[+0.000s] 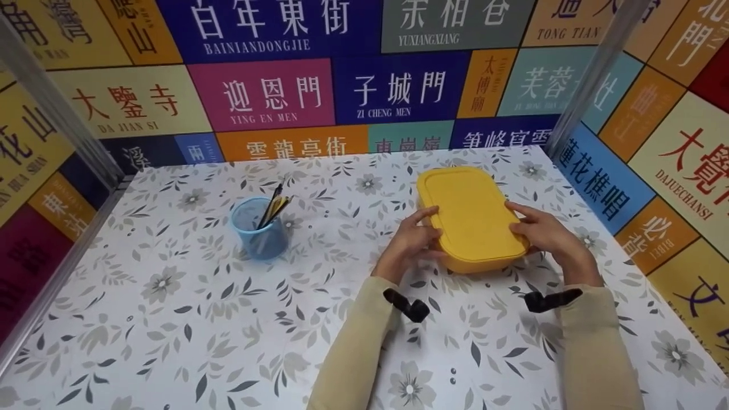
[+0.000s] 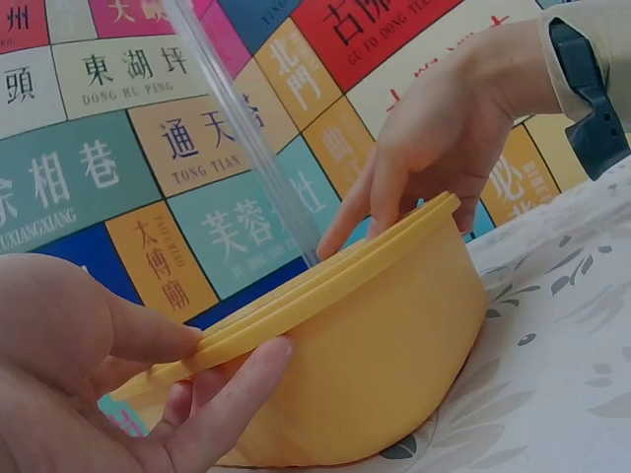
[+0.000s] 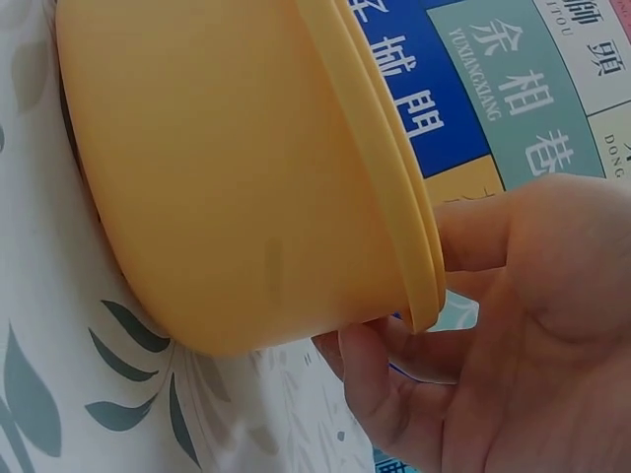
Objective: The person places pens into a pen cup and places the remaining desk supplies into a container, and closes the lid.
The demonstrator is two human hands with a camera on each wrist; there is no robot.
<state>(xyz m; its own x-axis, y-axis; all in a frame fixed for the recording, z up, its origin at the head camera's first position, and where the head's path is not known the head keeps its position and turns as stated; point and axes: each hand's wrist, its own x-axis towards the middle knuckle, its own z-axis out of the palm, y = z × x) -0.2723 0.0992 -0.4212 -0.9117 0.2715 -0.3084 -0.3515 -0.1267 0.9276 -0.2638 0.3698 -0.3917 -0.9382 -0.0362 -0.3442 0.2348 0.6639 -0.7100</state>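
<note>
A yellow lidded box [image 1: 478, 213], rectangular with rounded corners, stands on the right half of the table with its lid on. On its left side, my left hand [image 1: 411, 239] grips the rim, with finger and thumb on either side of the lid's edge in the left wrist view. Opposite, my right hand [image 1: 544, 230] holds the right side, its thumb over the lid and other fingers curled below the rim in the right wrist view. The lid hides whatever the box contains.
A light blue pen cup [image 1: 262, 242] holding several pens [image 1: 273, 210] stands left of the box. Under everything lies a floral tablecloth [image 1: 228, 341]. Colourful panels with lettering [image 1: 393, 88] wall in the back and both sides, with clear posts at the corners.
</note>
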